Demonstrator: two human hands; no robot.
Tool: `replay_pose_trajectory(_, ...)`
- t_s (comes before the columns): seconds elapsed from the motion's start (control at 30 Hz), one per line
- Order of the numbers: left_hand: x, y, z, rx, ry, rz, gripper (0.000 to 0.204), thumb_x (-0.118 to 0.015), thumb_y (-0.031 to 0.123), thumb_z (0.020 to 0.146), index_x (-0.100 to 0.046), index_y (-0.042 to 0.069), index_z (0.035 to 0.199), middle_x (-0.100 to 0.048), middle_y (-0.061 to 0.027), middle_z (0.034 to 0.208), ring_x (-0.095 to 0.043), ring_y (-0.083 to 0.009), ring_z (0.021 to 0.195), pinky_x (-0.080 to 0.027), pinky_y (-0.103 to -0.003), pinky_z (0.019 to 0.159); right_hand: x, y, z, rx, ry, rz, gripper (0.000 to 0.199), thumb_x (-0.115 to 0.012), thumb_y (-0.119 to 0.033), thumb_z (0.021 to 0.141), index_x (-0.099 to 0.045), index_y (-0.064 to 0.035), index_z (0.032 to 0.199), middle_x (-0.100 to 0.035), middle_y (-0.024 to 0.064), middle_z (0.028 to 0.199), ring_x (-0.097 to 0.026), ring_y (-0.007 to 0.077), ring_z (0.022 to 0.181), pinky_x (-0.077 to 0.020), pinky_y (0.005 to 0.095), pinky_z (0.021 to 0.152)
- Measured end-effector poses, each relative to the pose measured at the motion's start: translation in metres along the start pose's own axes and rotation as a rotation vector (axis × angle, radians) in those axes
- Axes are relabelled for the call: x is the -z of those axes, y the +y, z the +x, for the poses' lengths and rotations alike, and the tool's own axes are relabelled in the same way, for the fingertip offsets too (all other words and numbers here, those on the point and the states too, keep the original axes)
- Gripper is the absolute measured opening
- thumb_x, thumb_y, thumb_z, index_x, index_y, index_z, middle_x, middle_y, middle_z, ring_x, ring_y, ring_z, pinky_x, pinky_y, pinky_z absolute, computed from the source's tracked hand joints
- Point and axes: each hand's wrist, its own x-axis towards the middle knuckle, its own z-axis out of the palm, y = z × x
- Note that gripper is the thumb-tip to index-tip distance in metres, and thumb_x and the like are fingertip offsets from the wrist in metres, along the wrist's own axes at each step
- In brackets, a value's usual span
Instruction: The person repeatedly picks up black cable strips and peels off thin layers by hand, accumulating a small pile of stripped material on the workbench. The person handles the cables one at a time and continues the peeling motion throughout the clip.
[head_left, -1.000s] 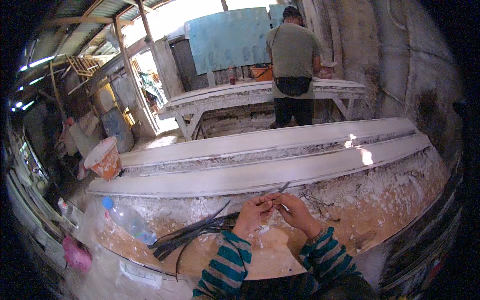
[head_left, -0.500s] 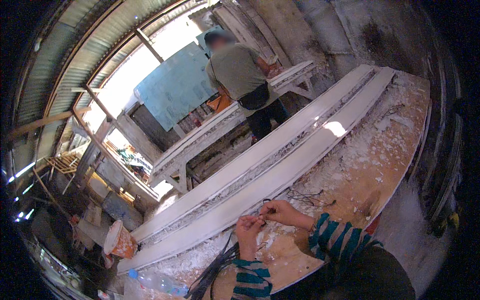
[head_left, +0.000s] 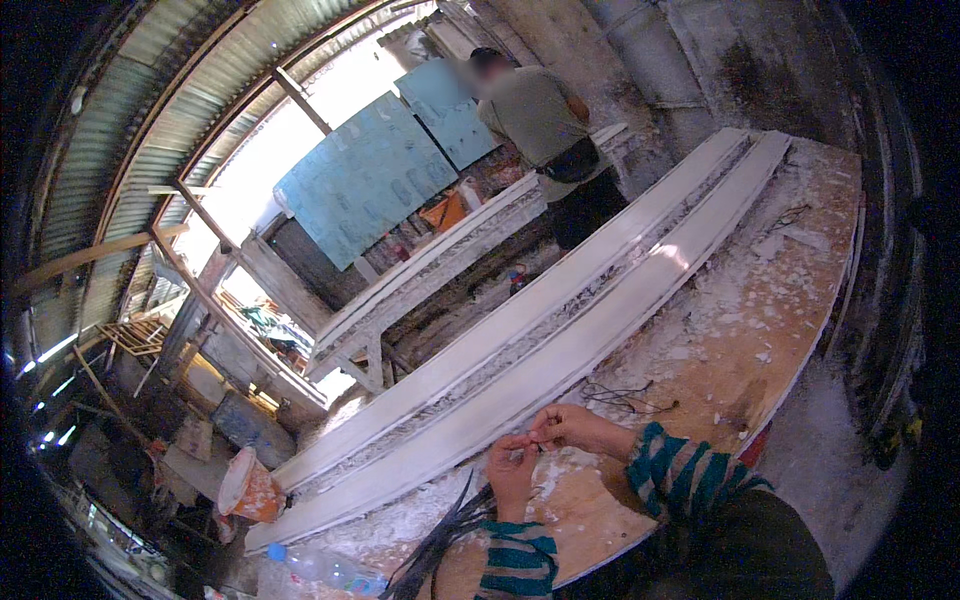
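Hands, two: left hand (head_left: 512, 462) and right hand (head_left: 575, 428), brought together above the near part of the table (head_left: 700, 385); thumb and fingertips of each drawn into a pinch around a small piece (head_left: 534, 446), mostly covered, its nature too small to tell. Other fingers loosely curled.

Dark strips (head_left: 437, 545), one loose bundle: on the table, just beside the left forearm, untouched.

Dark strands (head_left: 632, 404), thin, tangled: on the table beyond the right hand.

White strips (head_left: 520, 385), two, long: side by side across the table, apparently fully shaped.

State of work: judged underway; the small piece appears unfinished, the dark strips unused.

Plastic bottle (head_left: 325, 570), blue cap, lying down. Orange bucket (head_left: 252, 488), white-smeared, near the strips' left end. Co-worker (head_left: 545, 125), at the bench (head_left: 425, 285) behind.

Markings: none legible on bottle, bucket or blue board (head_left: 365, 185).
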Motion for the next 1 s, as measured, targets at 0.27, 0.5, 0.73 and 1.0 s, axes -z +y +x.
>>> replay_pose_trajectory(0.27, 0.000, 0.005, -0.001, -0.032, 0.024, 0.022, 0.018, -0.064, -0.004, 0.074, -0.054, 0.002, 0.088, -0.057, -0.0030, 0.082, -0.055, -0.0112, 0.078, -0.047, -0.022, 0.065, -0.001, 0.006, 0.002, 0.205, 0.135, -0.388, 0.013, -0.063, -0.015, 0.076, -0.061, -0.0036, 0.082, -0.061, 0.0037, 0.072, -0.056, 0.0134, 0.064, -0.0453, 0.0255, 0.059)
replay_pose_trajectory(0.5, 0.000, 0.045, -0.008, 0.170, 0.062, -0.560, 0.025, -0.063, -0.004, 0.074, -0.046, 0.003, 0.092, -0.056, -0.0075, 0.082, -0.057, -0.0151, 0.075, -0.049, -0.025, 0.064, -0.049, -0.027, -0.036, 0.535, 0.318, -0.922, 0.012, -0.060, -0.015, 0.077, -0.064, -0.0062, 0.085, -0.062, 0.0109, 0.080, -0.061, 0.0251, 0.073, -0.0478, 0.0327, 0.067)
replay_pose_trajectory(0.73, 0.015, 0.101, -0.025, 0.154, -0.050, -0.365, 0.033, -0.065, -0.001, 0.072, -0.044, 0.003, 0.096, -0.056, -0.0085, 0.082, -0.057, -0.0176, 0.077, -0.051, -0.029, 0.069, -0.088, -0.041, -0.078, 0.549, 0.387, -0.806, 0.018, -0.059, -0.019, 0.079, -0.064, -0.0083, 0.093, -0.063, 0.0114, 0.084, -0.061, 0.0246, 0.075, -0.0479, 0.0321, 0.067)
replay_pose_trajectory(1.0, 0.030, 0.119, -0.049, 0.160, -0.082, -0.151, 0.039, -0.067, -0.002, 0.070, -0.048, -0.001, 0.104, -0.057, -0.0077, 0.082, -0.056, -0.0154, 0.078, -0.049, -0.027, 0.071, -0.109, -0.024, -0.092, 0.543, 0.436, -0.772, 0.014, -0.063, -0.016, 0.077, -0.065, -0.0067, 0.088, -0.063, 0.0097, 0.079, -0.061, 0.0187, 0.068, -0.0464, 0.0291, 0.058)
